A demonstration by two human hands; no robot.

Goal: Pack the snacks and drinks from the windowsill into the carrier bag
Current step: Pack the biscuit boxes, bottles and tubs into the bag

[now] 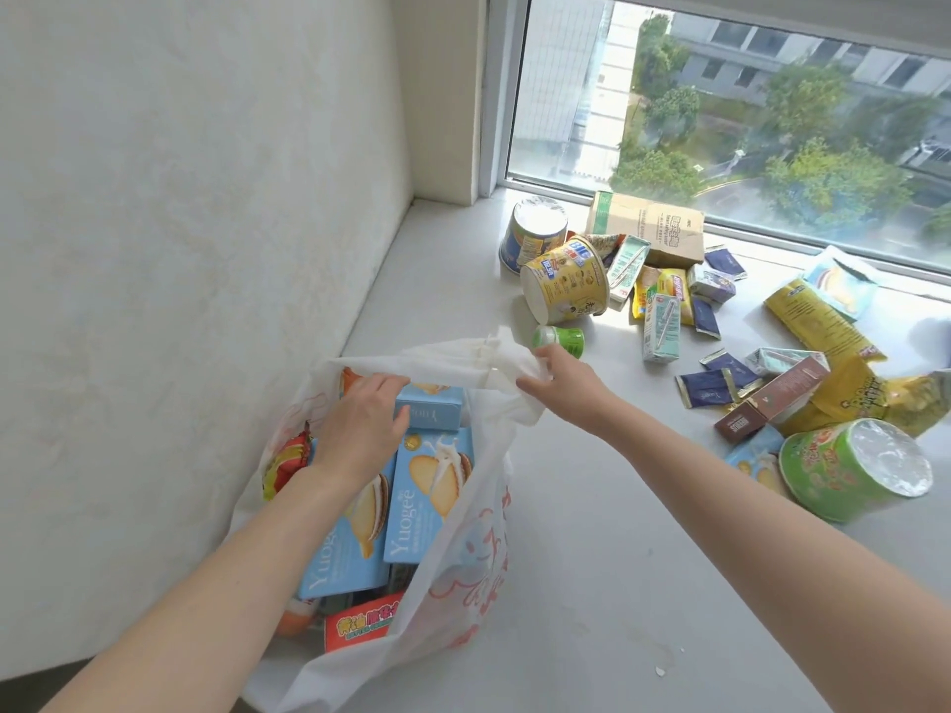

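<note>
Carrier bag (463,548), handle (494,360) perhaps in right hand (563,383).

Carrier bag (463,548): white, upright on windowsill (592,584), mouth open, packed with blue biscuit boxes (427,496). Small blue box (429,410) tops load. Yellow cup (563,283), green cup (849,470) lie on sides; drink carton (661,326), navy sachets (705,388) scattered on sill.

Three pale-blue biscuit boxes (435,494) fill one carrier bag (463,548); the windowsill (592,506) carries three round tubs (563,283), four dark-blue sachets (704,389), one green bottle (560,339), one cardboard box (649,227).
</note>
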